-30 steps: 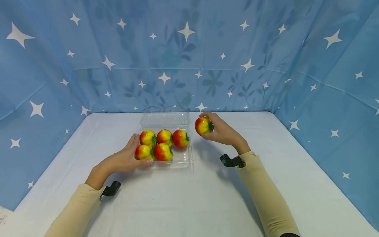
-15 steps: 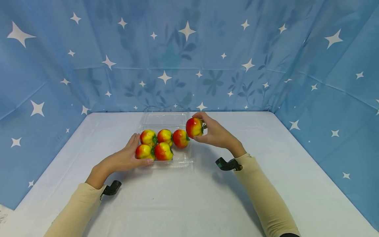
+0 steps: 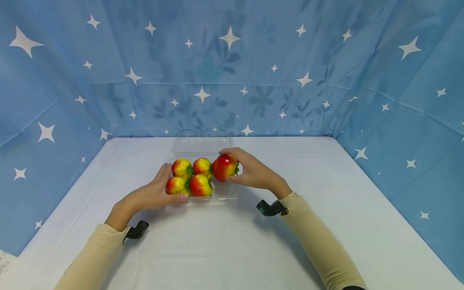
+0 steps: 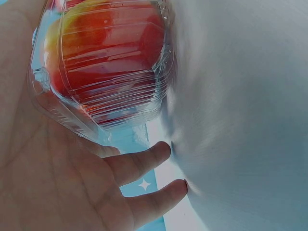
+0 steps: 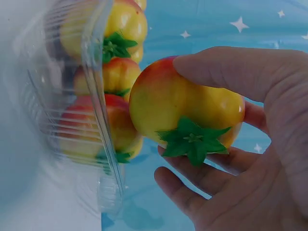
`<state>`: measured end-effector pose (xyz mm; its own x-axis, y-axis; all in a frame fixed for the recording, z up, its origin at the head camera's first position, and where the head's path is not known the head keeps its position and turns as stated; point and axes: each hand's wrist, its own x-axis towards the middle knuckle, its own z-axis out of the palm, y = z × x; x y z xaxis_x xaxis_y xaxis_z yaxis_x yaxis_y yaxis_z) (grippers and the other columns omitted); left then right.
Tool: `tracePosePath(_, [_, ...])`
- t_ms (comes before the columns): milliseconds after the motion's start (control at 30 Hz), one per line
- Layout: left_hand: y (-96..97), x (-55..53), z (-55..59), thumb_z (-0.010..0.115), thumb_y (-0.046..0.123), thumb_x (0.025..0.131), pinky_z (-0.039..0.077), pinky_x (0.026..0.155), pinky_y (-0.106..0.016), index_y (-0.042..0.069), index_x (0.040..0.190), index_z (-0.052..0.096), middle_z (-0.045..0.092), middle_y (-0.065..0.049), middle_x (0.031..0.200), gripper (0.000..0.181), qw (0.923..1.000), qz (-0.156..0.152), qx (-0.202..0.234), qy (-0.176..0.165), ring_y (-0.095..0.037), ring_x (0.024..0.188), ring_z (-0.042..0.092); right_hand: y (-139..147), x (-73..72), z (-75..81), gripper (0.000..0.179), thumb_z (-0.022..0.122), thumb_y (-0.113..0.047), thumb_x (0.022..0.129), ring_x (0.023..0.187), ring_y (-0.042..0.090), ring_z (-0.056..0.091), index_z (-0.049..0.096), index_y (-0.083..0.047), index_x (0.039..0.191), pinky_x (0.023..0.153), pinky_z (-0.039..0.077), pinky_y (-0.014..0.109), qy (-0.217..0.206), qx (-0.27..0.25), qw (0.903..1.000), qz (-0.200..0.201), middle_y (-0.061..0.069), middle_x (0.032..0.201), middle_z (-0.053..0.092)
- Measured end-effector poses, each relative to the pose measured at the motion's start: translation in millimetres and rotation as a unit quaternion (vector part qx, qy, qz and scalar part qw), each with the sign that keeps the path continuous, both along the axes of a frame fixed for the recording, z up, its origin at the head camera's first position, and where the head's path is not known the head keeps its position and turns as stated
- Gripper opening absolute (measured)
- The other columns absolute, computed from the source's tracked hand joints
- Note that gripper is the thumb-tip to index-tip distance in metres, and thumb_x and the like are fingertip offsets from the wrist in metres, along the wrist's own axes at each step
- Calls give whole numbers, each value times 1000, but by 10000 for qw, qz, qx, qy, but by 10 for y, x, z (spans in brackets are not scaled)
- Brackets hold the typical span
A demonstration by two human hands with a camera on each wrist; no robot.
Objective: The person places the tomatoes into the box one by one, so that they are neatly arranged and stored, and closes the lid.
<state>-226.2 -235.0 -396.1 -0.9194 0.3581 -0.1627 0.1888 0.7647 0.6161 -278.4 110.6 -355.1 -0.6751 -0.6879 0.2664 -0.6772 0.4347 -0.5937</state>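
Observation:
My right hand (image 3: 255, 172) grips a red-and-yellow tomato (image 3: 224, 167) with a green leafy top, thumb on one side and fingers on the other. It is held above the right part of a clear plastic clamshell box (image 3: 225, 193). In the right wrist view this tomato (image 5: 185, 108) is beside the box wall, with more tomatoes behind. Several similar tomatoes (image 3: 200, 185) sit in the box; one at its right is mostly hidden behind the held one. My left hand (image 3: 154, 194) rests against the box's near left corner, its fingers (image 4: 139, 166) fairly straight and spread.
The box's hinged lid (image 3: 203, 145) lies folded back toward the rear. A white cloth (image 3: 203, 249) covers the table. Blue star-patterned curtains (image 3: 181, 60) stand at the back and both sides.
My right hand has carried the tomato leftward and slightly nearer, from beside the box to above its right part. The left hand and the box have stayed put.

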Motion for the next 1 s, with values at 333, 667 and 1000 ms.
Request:
tracePosePath(333, [6, 14, 7, 74, 67, 92, 16, 121, -73, -3, 168, -9, -12, -33, 173, 132, 10000, 11, 42, -44, -58, 157, 6, -111, 52, -50, 70, 87, -10, 87, 136, 26, 53, 52, -7, 147, 106, 55, 42, -151, 633, 9978, 93, 9, 146, 57])
tracePosePath(667, [2, 12, 0, 74, 66, 92, 16, 121, -73, -2, 169, -9, -12, -32, 173, 131, 10000, -5, 60, -8, -57, 157, 6, -156, 71, -82, 67, 89, -13, 88, 133, 28, 51, 52, -8, 144, 103, 56, 42, -112, 1039, 9943, 228, 10, 144, 57])
tracePosePath(1000, [4, 12, 8, 73, 67, 92, 18, 121, -73, -2, 169, -8, -13, -32, 173, 132, 10000, -6, 13, 29, -57, 157, 7, -142, 124, -41, 64, 87, -12, 90, 128, 30, 55, 55, -13, 145, 104, 55, 43, -166, 1393, 9899, 184, 13, 143, 52])
